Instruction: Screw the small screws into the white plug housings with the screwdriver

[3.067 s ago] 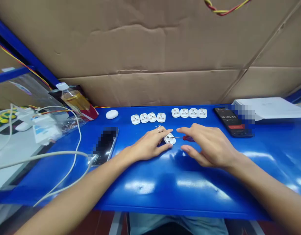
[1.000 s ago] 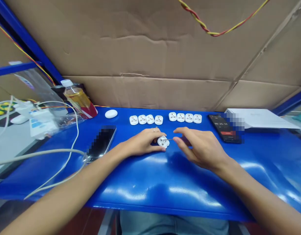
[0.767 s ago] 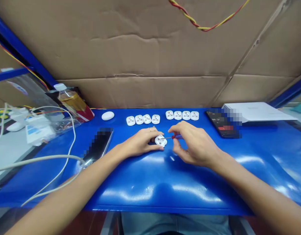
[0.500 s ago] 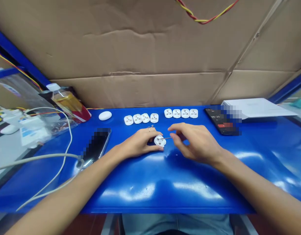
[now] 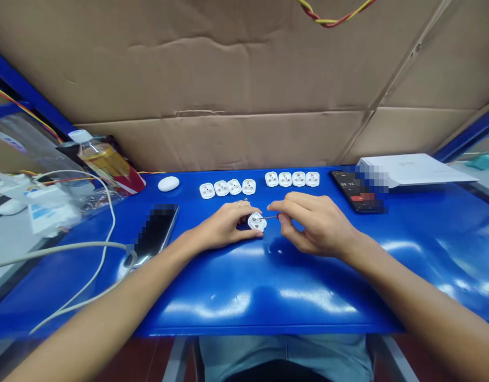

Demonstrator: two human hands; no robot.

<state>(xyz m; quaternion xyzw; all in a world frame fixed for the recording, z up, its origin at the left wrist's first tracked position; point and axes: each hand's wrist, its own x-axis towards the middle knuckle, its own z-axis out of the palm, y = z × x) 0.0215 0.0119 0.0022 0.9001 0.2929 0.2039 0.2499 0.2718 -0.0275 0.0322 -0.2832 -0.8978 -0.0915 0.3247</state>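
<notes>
My left hand is closed around the side of a small white plastic housing, which has metal parts inside its open face. My right hand pinches a thin screwdriver by its red handle, mostly hidden in the fingers. The metal shaft reaches left, its tip over the inside of the housing. Tiny metal pieces lie just beyond my left fingers. Farther back stand two rows of similar white housings, a left row and a right row.
On the blue table lie a dark phone at left and a phone with a running timer at right, near a white box. A white oval case, a bottle and loose cables occupy the left.
The view has shifted slightly, so everything sits a little higher and to the left. Both hands keep their grips, with the screwdriver tip still at the housing. The phone timer has advanced one second.
</notes>
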